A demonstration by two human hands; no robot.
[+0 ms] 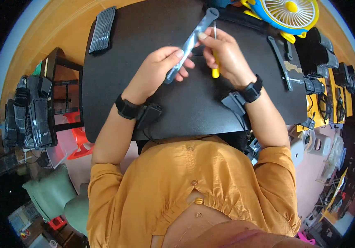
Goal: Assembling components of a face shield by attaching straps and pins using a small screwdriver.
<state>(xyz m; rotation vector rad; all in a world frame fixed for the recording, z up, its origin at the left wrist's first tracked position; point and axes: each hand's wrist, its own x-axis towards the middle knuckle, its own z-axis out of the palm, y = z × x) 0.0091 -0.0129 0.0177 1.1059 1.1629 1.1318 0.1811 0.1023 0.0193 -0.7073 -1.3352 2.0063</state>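
My left hand [161, 68] grips a long flat grey strap-like part [194, 39] that slants up to the right over the black table [152, 25]. My right hand [223, 53] holds a yellow-handled screwdriver [215, 71], its metal shaft pointing up beside the grey part, and its thumb rests on that part. Both wrists wear black bands with small black devices attached.
A stack of dark flat parts [102, 29] lies at the table's far left corner. Two more dark strap parts [283, 62] lie to the right. A blue and yellow fan [287, 12] stands at the far edge. Black items fill a rack [30, 111] on the left.
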